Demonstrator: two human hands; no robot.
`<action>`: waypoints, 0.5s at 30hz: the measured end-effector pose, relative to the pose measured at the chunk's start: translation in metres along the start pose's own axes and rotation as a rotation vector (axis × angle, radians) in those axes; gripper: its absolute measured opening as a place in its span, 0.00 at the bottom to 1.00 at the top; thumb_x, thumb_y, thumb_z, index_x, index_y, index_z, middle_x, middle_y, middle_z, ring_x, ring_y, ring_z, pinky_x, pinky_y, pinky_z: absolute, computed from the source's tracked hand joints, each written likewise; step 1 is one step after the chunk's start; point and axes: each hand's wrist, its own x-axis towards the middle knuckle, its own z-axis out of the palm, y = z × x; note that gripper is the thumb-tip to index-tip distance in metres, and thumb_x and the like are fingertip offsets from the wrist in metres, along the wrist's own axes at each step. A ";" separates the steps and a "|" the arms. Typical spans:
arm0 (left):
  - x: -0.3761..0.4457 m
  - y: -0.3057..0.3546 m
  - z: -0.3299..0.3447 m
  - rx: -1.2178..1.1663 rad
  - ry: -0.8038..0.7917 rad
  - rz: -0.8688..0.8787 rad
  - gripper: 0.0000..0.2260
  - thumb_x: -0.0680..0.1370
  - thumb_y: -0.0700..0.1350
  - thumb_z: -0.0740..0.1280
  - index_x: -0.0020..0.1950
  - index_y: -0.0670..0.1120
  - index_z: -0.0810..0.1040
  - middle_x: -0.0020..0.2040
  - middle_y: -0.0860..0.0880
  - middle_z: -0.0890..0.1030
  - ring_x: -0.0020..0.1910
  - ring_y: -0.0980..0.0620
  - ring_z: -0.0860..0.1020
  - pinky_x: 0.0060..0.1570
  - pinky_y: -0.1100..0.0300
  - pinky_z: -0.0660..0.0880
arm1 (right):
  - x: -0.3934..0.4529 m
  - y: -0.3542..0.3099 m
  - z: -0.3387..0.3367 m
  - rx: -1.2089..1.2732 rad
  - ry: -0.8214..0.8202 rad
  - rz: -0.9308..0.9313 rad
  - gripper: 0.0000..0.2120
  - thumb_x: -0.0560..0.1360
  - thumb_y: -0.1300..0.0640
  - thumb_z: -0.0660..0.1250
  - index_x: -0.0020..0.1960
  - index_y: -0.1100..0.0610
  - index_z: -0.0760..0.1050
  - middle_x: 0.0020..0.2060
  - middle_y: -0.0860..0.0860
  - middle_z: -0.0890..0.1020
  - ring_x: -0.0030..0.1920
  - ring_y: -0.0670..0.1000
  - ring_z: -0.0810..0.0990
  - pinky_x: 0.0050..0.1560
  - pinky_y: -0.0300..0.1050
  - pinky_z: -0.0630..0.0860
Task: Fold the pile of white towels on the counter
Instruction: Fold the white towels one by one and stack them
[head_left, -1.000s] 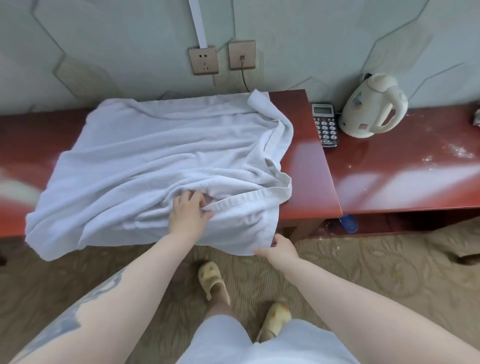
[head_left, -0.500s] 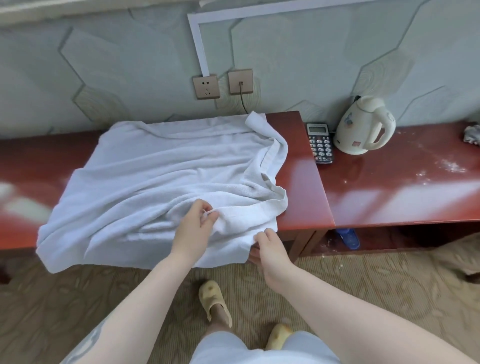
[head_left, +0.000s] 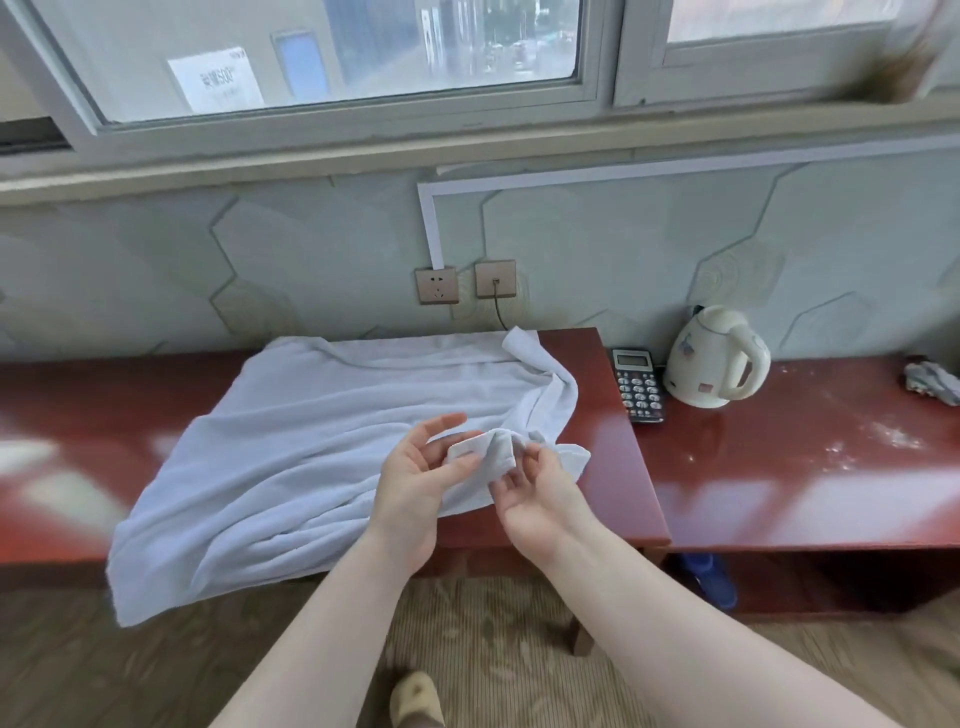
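Only blurred window sign, unreadable

A hotel-like room: kettle, desk phone, carpet, window.

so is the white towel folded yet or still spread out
Spread out: the white towel lies rumpled across the counter, near edge overhanging; both hands pinch one corner.

A phone lies just beside a kettle.
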 end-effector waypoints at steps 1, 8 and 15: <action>0.001 -0.001 0.005 -0.074 0.037 0.007 0.21 0.70 0.34 0.74 0.62 0.44 0.76 0.55 0.43 0.84 0.55 0.45 0.82 0.54 0.56 0.78 | -0.003 0.000 0.003 -0.041 -0.054 -0.002 0.02 0.77 0.66 0.65 0.48 0.62 0.75 0.36 0.55 0.83 0.36 0.50 0.84 0.37 0.40 0.82; 0.002 0.000 0.013 -0.652 0.142 -0.083 0.14 0.79 0.29 0.59 0.59 0.42 0.74 0.59 0.42 0.82 0.54 0.46 0.83 0.47 0.56 0.82 | -0.005 0.016 0.009 -0.572 -0.030 -0.366 0.22 0.71 0.72 0.71 0.60 0.55 0.72 0.50 0.53 0.81 0.52 0.49 0.82 0.54 0.40 0.78; -0.003 0.028 0.012 -0.161 0.114 0.098 0.16 0.78 0.27 0.60 0.60 0.43 0.74 0.56 0.45 0.84 0.56 0.52 0.82 0.49 0.57 0.80 | -0.016 0.018 -0.001 -0.892 -0.065 -0.500 0.15 0.70 0.61 0.77 0.49 0.57 0.72 0.41 0.51 0.87 0.43 0.45 0.84 0.43 0.33 0.75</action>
